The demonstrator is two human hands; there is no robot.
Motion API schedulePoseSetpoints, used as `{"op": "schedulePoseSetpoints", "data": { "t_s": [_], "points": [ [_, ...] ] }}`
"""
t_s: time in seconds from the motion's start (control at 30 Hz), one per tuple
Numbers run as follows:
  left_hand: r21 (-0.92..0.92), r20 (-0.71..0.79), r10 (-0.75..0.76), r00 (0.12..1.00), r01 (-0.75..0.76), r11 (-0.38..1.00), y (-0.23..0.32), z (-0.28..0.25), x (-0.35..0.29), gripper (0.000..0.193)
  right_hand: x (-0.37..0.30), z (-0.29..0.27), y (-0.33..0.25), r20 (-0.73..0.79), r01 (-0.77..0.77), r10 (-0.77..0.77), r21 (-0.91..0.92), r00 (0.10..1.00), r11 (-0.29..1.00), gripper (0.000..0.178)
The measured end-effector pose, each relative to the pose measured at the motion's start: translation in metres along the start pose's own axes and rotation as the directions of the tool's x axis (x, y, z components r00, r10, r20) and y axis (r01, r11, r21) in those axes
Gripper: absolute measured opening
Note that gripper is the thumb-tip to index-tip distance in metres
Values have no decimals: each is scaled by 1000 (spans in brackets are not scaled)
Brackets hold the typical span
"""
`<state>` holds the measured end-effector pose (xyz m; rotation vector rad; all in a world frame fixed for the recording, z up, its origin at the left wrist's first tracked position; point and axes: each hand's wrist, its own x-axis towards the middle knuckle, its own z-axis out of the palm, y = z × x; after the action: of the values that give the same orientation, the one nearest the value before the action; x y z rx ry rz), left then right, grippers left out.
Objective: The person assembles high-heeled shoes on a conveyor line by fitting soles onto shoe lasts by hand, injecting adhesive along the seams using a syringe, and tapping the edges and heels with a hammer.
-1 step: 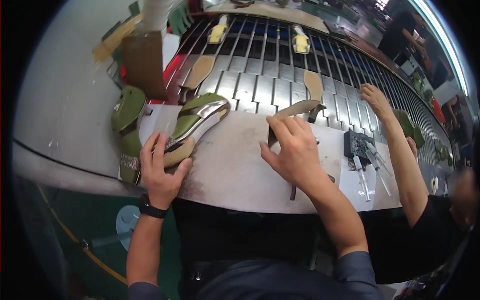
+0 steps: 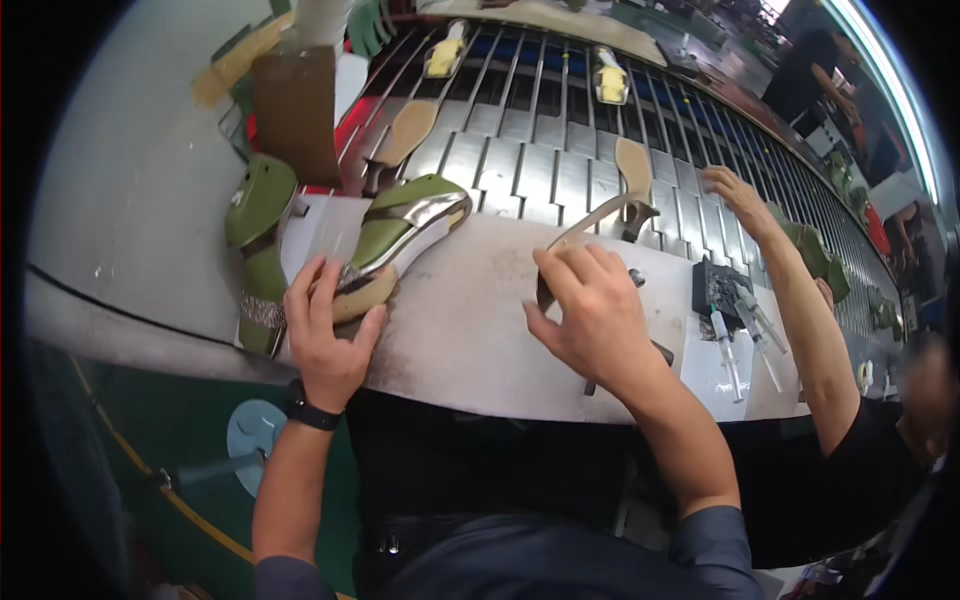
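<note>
Near counter (image 2: 460, 340): silver-edged green shoe (image 2: 395, 228) at left, upper apparently shaped; heeled sole (image 2: 592, 218) to its right, separate, not joined. Your left hand (image 2: 328, 345) spreads fingers about the shoe, grip unclear; your right hand (image 2: 600, 320) pinches the sole's near end.

I make this out to be a shoe workshop on a factory floor. Beyond the pale workbench (image 2: 470, 330) I see a conveyor (image 2: 540, 178) of metal slats and rods, with tan soles (image 2: 412, 130) spaced along it. Green shoes (image 2: 262, 200) lie on the bench, and syringes (image 2: 727, 355) rest with their tips at a black block (image 2: 708, 290). A co-worker's forearm (image 2: 805, 300) reaches in at the right, and I can spot more people (image 2: 798, 72) farther along the line. A tube light (image 2: 885, 80) glows overhead; a yellow line (image 2: 205, 528) crosses the green floor (image 2: 170, 410).
</note>
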<state>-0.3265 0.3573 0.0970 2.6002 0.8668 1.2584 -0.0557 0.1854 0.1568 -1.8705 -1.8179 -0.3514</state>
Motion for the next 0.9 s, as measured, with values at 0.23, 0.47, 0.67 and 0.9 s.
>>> {"op": "schedulePoseSetpoints", "data": {
  "t_s": [0.23, 0.47, 0.67, 0.9],
  "points": [
    [-64, -187, -35, 982, 23, 998, -9, 8, -15, 63, -20, 13, -39, 187, -258, 185, 542, 965, 800, 39],
    [-84, -207, -29, 978, 12, 996, -14, 11, -12, 60, -28, 61, -53, 176, -382, 686, 910, 706, 160, 44],
    [-109, -207, -29, 978, 6, 994, -21, 13, -16, 61, -21, 55, -56, 295, -500, 670, 856, 682, 133, 52],
    [-98, -196, -27, 980, 8, 995, -23, 12, -14, 62, -17, 58, -56, 335, -504, 652, 860, 680, 84, 53]
  ]
}}
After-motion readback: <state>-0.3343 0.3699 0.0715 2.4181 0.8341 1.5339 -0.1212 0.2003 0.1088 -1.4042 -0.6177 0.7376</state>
